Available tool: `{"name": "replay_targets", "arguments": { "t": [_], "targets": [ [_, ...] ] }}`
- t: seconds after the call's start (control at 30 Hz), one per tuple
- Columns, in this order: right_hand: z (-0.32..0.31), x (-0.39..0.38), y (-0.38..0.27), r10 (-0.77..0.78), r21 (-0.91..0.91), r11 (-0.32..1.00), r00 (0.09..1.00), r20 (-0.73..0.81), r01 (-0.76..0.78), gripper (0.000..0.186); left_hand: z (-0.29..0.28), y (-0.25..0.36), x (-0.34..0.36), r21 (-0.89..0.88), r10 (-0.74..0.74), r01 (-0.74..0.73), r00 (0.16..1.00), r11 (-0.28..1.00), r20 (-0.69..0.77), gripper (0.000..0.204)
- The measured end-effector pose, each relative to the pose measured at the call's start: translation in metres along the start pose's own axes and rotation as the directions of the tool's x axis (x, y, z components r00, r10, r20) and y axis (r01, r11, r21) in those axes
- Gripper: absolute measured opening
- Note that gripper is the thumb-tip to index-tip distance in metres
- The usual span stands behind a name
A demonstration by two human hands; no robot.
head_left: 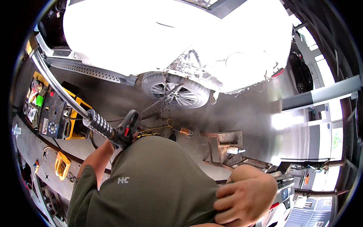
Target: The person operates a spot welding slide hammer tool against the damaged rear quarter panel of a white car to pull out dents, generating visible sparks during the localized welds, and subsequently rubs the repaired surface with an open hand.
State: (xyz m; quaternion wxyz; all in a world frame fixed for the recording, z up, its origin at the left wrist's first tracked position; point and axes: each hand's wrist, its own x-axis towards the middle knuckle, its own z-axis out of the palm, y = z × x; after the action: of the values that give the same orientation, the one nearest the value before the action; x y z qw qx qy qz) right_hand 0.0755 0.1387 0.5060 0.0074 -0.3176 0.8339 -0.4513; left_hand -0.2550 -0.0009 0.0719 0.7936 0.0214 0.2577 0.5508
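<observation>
A dent-puller-like tool (100, 123) reaches from the upper left down to my waist. It has a bent chrome tube, a coil spring and a black looped handle with a red button. My left hand (134, 137) is closed round the handle, mostly hidden behind it. On the right side of my body, my right hand (245, 196) is closed with curled fingers on my olive shirt (162, 181), pulling folds into the cloth. Ahead stands a white car (151, 45) with scraped, damaged bodywork above its wheel (176, 90).
At left is a black-and-yellow welding-type machine (53, 113) with a tray of small items. A yellow case (62, 165) lies on the grey bench. An orange power tool (184, 131) lies on the floor near a wooden stool (223, 142) holding a white bottle (235, 150). A rod crosses the wheel.
</observation>
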Motion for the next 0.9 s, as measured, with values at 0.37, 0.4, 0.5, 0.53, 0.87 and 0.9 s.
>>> {"name": "replay_targets", "arguments": {
  "t": [0.37, 0.4, 0.5, 0.53, 0.87, 0.9],
  "targets": [
    [-0.014, -0.002, 0.009, 0.009, -0.076, 0.997, 0.999, -0.037, -0.011, 0.014, -0.008, 0.002, 0.006, -0.053, 0.025, -0.024, 1.000, 0.998, 0.013, 0.068],
    [-0.020, -0.001, 0.003, 0.007, -0.095, 0.995, 1.000, -0.009, -0.008, 0.015, -0.010, 0.001, 0.009, -0.052, 0.020, -0.019, 1.000, 0.998, 0.014, 0.068],
    [-0.011, -0.003, 0.002, -0.102, 0.006, 0.995, 0.995, 0.009, 0.102, 0.024, -0.006, 0.002, 0.013, -0.091, 0.019, -0.018, 1.000, 0.996, 0.015, 0.070],
    [-0.008, -0.002, 0.004, -0.095, 0.023, 0.995, 0.995, -0.001, 0.095, 0.025, 0.003, 0.008, 0.012, -0.048, 0.008, -0.008, 1.000, 0.999, 0.001, 0.071],
    [-0.014, 0.014, 0.006, -0.128, -0.096, 0.988, 0.988, -0.091, 0.119, 0.020, -0.017, 0.016, 0.018, -0.006, -0.047, 0.047, 0.999, 0.999, 0.013, 0.073],
    [-0.010, 0.014, 0.006, -0.126, -0.099, 0.988, 0.988, -0.094, 0.117, 0.020, -0.015, 0.017, 0.017, -0.004, -0.050, 0.050, 0.999, 0.999, 0.015, 0.073]
  ]
}}
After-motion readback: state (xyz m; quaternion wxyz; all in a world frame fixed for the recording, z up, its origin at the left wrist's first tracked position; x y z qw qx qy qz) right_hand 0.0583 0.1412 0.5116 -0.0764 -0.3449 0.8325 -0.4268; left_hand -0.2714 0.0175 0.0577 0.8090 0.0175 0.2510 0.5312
